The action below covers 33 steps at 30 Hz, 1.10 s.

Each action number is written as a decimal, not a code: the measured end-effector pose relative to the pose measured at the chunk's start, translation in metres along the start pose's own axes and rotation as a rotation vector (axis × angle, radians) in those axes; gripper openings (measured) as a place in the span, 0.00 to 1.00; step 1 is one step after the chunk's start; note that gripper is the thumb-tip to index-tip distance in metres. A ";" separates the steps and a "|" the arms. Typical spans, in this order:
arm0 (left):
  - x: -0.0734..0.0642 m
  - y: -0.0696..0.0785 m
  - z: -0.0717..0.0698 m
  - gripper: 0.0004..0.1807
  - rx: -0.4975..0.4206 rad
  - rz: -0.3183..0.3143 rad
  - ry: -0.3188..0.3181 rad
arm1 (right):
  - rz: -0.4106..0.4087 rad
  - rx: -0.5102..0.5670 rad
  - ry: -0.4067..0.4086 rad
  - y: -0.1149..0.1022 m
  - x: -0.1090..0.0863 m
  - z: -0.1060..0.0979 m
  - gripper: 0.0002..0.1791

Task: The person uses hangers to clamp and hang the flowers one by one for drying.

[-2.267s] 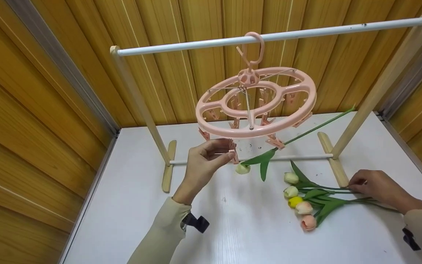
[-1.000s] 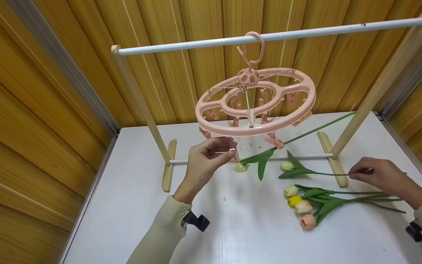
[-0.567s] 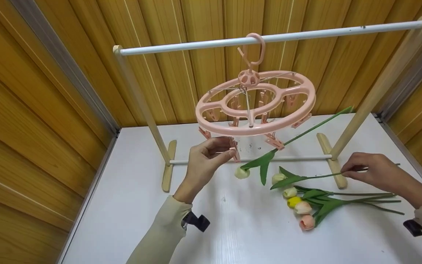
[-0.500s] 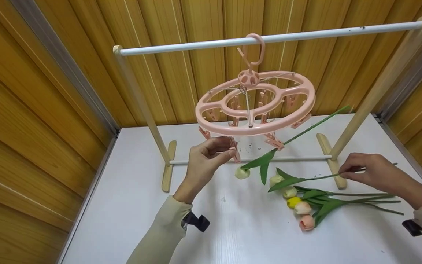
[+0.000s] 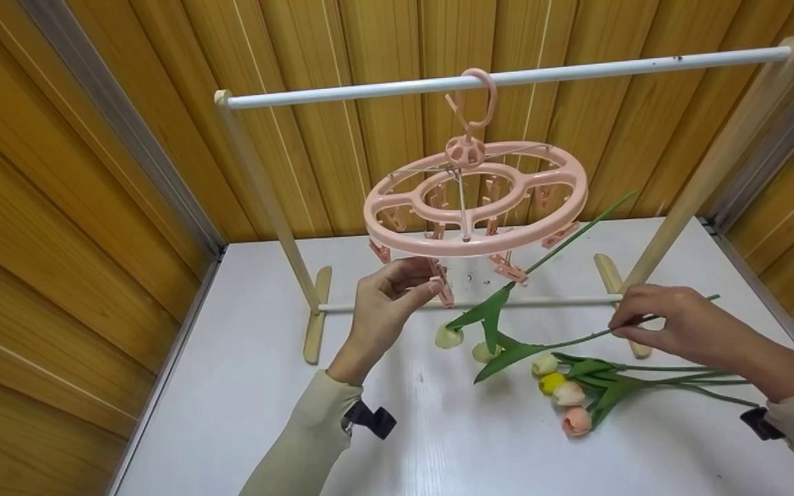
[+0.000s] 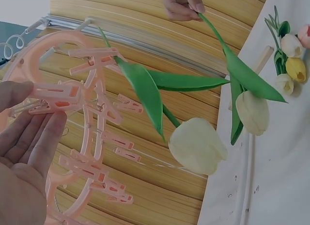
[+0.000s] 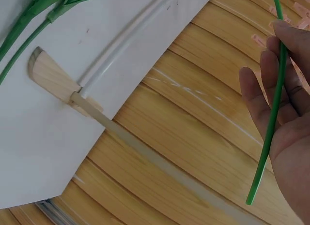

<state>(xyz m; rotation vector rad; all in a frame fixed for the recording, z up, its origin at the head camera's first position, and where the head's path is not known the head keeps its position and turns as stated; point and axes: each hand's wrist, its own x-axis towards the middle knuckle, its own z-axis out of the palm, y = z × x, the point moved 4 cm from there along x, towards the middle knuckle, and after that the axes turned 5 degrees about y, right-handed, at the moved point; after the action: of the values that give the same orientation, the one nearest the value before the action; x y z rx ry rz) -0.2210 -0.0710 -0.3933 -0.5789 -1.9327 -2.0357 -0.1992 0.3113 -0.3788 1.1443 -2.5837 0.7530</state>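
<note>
My left hand (image 5: 384, 313) pinches a pink clothespin (image 5: 444, 288) hanging from the front of the round pink clip hanger (image 5: 507, 243). Thumb and fingers sit on its two sides in the left wrist view; the clothespin (image 6: 57, 95) has no flower in it. My right hand (image 5: 679, 324) pinches the green stem of a cream tulip (image 5: 517, 357), its bloom pointing left and low. In the right wrist view the stem (image 7: 277, 99) crosses the fingers, its cut end free. Another cream tulip (image 5: 449, 335) hangs by its stem from the neighbouring clothespin (image 5: 509, 269), head down.
Several tulips (image 5: 568, 395), cream, yellow and pink, lie bunched on the white table (image 5: 266, 427) below my right hand. The hanger hooks over the white bar (image 5: 369, 87) of a wooden-legged rack. Wood-panelled walls (image 5: 383, 41) stand behind and at both sides.
My right hand has picked one cream tulip out of the bunch and carried it up and left, toward the hanger. My left hand has kept hold of the clothespin.
</note>
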 end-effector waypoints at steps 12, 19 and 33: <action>-0.001 0.001 0.001 0.16 -0.059 0.004 -0.020 | -0.147 0.119 -0.027 -0.033 0.019 0.004 0.23; 0.000 0.001 0.004 0.15 -0.063 -0.005 -0.024 | -0.226 0.148 0.010 -0.050 0.032 0.003 0.02; 0.000 0.005 0.012 0.15 -0.078 -0.044 -0.023 | -0.279 0.123 0.110 -0.069 0.064 0.001 0.11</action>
<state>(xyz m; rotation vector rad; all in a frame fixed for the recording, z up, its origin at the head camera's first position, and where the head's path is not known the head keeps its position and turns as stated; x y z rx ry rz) -0.2176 -0.0598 -0.3890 -0.5855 -1.9018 -2.1491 -0.1911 0.2312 -0.3297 1.4193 -2.2521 0.8899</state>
